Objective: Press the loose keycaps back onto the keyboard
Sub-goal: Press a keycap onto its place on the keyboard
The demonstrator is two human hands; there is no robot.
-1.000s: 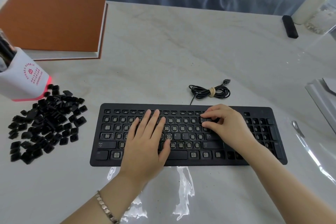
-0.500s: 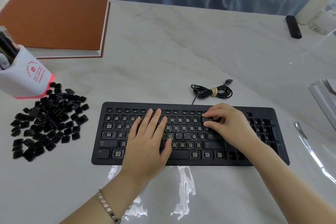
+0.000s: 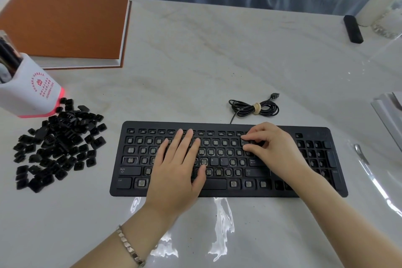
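Your keyboard (image 3: 243, 191) lies flat on the pale table (image 3: 217, 61), straight in front of you, with its coiled cable (image 3: 254, 107) just behind its far edge. Most of its key sockets are bare. A few caps are seated, among them Shift, Ctrl, K, L, Enter and the long bar in the bottom row.

Your left hand (image 3: 176, 172) rests flat on the left-middle part of the keyboard, fingers straight and slightly spread, gripping nothing. There is a bracelet (image 3: 130, 248) on that wrist.

Your right hand (image 3: 276, 148) sits at the upper right corner of the main key block. Its fingers are curled, and the forefinger and thumb pinch a keycap (image 3: 252, 142) that lies against the keyboard there. You cannot tell whether that cap is fully seated.

The loose keycaps (image 3: 58, 143) lie in a black heap on the table to the left of the keyboard, apart from it. The heap's far edge comes right up to the pink base of a white pen holder (image 3: 28, 95). Beyond the holder lies a brown book (image 3: 63, 19).
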